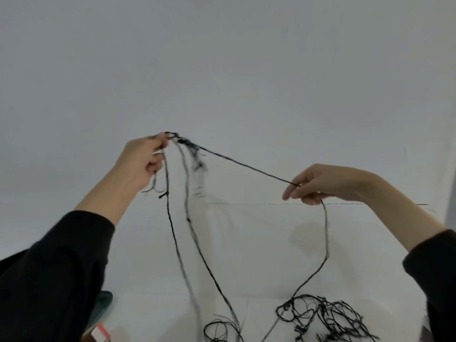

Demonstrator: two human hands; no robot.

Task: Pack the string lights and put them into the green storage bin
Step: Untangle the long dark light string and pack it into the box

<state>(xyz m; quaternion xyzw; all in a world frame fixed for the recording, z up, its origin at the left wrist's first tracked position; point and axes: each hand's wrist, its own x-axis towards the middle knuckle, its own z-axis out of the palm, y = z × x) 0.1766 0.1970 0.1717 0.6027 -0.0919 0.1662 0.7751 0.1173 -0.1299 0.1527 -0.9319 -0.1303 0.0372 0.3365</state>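
Black string lights (246,165) stretching between my hands, left hand (143,161) pinching gathered loops, right hand (318,183) pinching one strand.

Both arms raised. L hand (145,157), fingers (156,166) curled, pinches thin black string-light wire (246,166); R hand (318,183) pinches same wire, lower.

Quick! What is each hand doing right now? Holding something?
Left hand: closed, pinching gathered loops of the thin black string-light wire.
Right hand: closed, pinching a taut strand of the same wire.
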